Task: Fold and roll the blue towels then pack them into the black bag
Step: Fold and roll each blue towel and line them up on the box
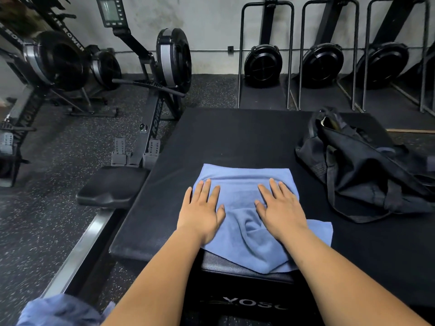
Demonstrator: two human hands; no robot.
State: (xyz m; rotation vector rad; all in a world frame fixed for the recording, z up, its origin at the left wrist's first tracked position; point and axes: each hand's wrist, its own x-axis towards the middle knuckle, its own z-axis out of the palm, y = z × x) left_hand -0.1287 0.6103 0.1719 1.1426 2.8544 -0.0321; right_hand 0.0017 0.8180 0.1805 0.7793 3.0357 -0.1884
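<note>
Rumpled blue towel (244, 182) on black mat (235, 137), slumped black bag (367, 170) apart at right.

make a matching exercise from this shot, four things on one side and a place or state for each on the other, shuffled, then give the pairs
Things
1. blue towel
2. black bag
3. second blue towel
4. rower seat

Places or states
a. slumped on the right side of the black pad
b. bunched at the bottom left corner of the view
c. lying under the flat left hand and right hand
d. on the metal rail, left of the pad

Pairs: 1-c, 2-a, 3-b, 4-d
</note>
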